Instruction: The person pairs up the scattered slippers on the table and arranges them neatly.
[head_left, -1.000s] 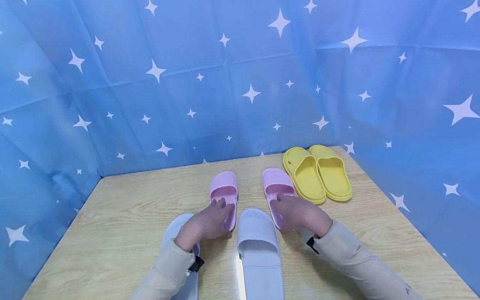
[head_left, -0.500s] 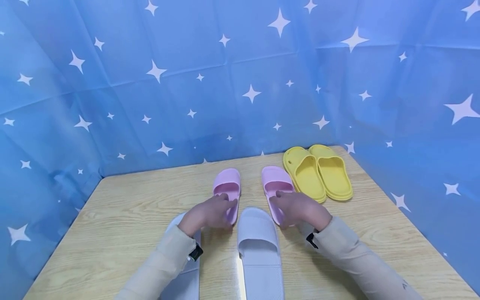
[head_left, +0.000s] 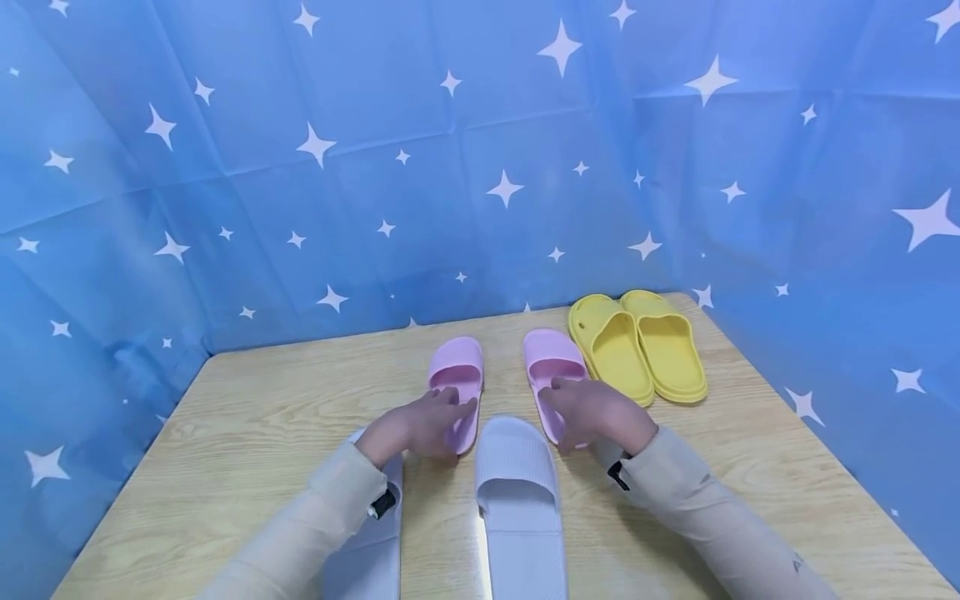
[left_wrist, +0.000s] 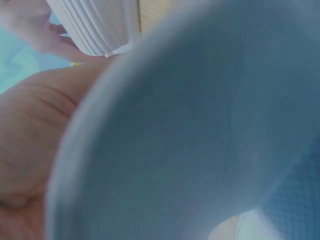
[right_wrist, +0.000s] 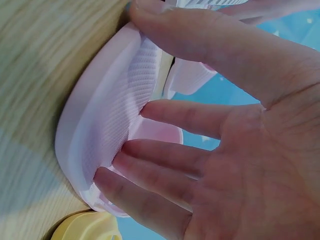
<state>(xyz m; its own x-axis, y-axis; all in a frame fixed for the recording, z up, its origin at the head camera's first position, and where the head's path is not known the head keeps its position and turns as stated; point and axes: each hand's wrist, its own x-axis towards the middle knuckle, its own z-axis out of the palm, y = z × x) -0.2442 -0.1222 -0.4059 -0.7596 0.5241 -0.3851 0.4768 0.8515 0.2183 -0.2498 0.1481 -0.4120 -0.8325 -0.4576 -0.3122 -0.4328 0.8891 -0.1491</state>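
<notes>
My left hand point(head_left: 429, 422) reaches over the heel half of the left pink slipper point(head_left: 456, 355), with its fingers on the footbed and the thumb near the heel. Across from it, my right hand point(head_left: 594, 412) is on the right pink slipper point(head_left: 552, 347). In the right wrist view its fingers point(right_wrist: 165, 157) extend fairly straight, tips against the ribbed footbed, and the thumb lies at the slipper's edge. Both pink slippers lie flat, toes toward the backdrop. A curved grey-blue surface point(left_wrist: 165, 130) hides most of the left wrist view, leaving part of the palm visible.
Two yellow slippers point(head_left: 613, 354) sit side by side at the table's back right corner. A light grey slipper point(head_left: 517, 462) lies between my forearms; its mate point(head_left: 375, 554) is partly under my left wrist. Behind the wooden table point(head_left: 255, 433) hangs a blue star-patterned cloth point(head_left: 420, 200).
The left pink slipper has slid right and slightly away from me under my left hand. The right pink slipper has shifted a little toward the backdrop with my right hand.
</notes>
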